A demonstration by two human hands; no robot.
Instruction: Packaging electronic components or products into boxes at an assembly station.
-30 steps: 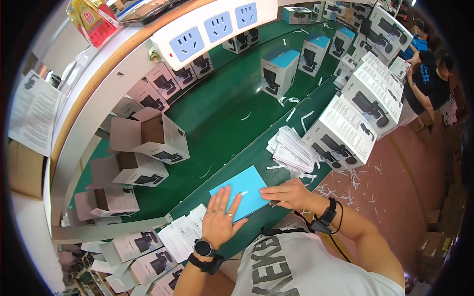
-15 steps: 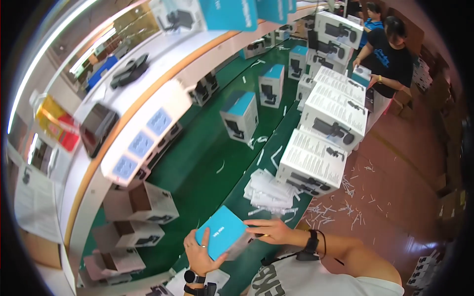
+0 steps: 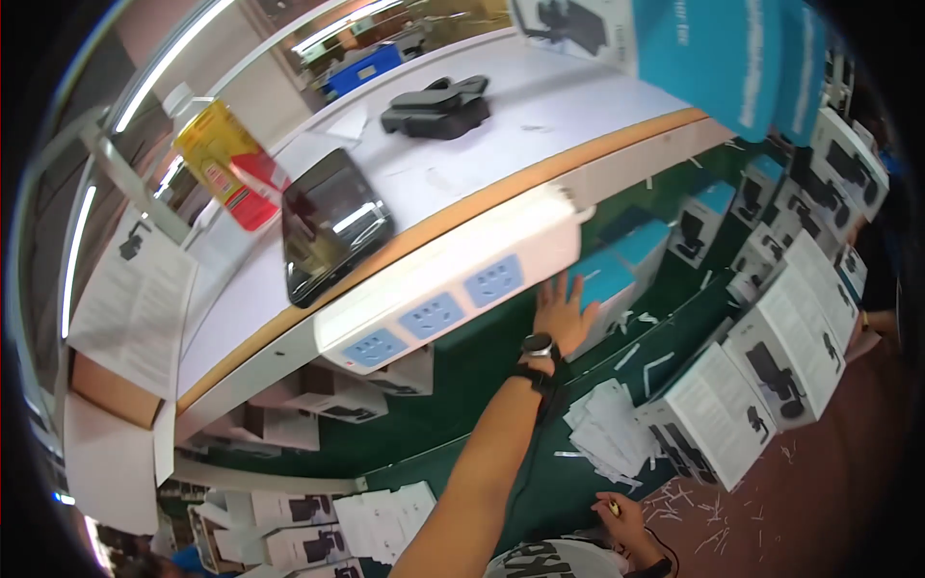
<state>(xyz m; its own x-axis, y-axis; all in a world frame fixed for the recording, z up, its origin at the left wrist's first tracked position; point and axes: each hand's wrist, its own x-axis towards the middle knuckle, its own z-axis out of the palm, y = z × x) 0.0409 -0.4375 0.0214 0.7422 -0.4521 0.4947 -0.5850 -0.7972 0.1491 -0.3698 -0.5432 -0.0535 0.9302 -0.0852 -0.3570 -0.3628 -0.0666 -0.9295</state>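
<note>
My left hand (image 3: 564,316) reaches far forward, fingers spread, against the blue top of a white-and-blue carton (image 3: 605,277) on the green worktop. Another blue-topped carton (image 3: 641,243) stands right behind that one. Close to my body, my right hand (image 3: 624,526) is closed on a small yellow object (image 3: 614,507); its kind is too small to make out. Between the hands lies a heap of white paper slips (image 3: 609,430).
A white power strip (image 3: 448,284) runs along the shelf edge. On the shelf are a phone (image 3: 332,226), a black device (image 3: 438,106) and a bottle (image 3: 226,159). Stacked cartons (image 3: 718,414) line the right side. Paper scraps (image 3: 708,520) litter the floor. A co-worker's arm (image 3: 877,323) shows at right.
The blue-topped carton, held near my body between both hands, now stands forward beside another, my left hand stretched after it. My right hand has come off the carton. The view has swung left.
</note>
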